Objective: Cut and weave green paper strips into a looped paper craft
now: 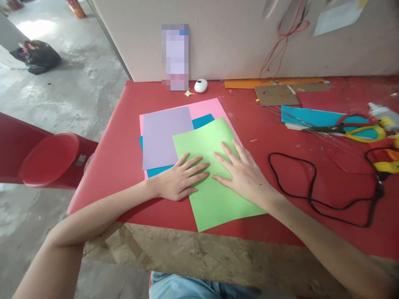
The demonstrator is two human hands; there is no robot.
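Observation:
A light green sheet of paper [205,207] lies at an angle on the red table, its lower corner near the front edge. My left hand [183,176] rests across its left side with the fingers spread. On its right part lies my right hand [241,168], also flat with fingers apart. Partly under the green sheet is a lilac sheet [165,137]. Beneath these show a blue sheet [203,121] and a larger pink sheet [208,107], both mostly covered.
Scissors [343,129] lie on blue paper strips [311,114] at the right, beside a glue bottle [383,114]. A black cord [311,182] loops nearer me. Cardboard [277,96] and a white egg-shaped object [201,86] sit along the back. A red stool [51,160] stands left.

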